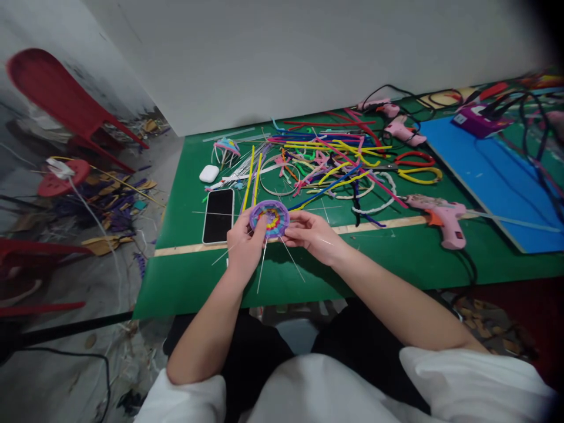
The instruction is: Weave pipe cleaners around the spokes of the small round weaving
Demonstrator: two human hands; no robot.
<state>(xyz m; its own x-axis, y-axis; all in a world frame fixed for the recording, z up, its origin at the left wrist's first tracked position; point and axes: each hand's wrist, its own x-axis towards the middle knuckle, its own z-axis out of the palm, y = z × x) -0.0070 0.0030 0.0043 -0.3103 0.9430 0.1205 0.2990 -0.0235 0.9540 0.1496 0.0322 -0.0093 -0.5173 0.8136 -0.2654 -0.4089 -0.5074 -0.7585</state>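
A round woven disc (277, 222) with a purple rim and rings of blue, yellow and red is held above the green table (176, 282). Thin stiff wires stick out from it on several sides. My left hand (247, 242) grips its left side, with the thumb lying on the disc's face. At the right edge, my right hand (314, 235) pinches the rim between thumb and fingers. Just left of the disc lies a phone (219, 216) with a dark screen. Beyond my hands are piled colourful pipe cleaners (326, 158).
A pink glue gun (445, 220) with a cable lies at the right, near a blue board (497, 182). Scissors (418, 174), a white case (208, 173) and a small woven piece (226, 148) are further back. A purple power strip (480, 120) sits back right.
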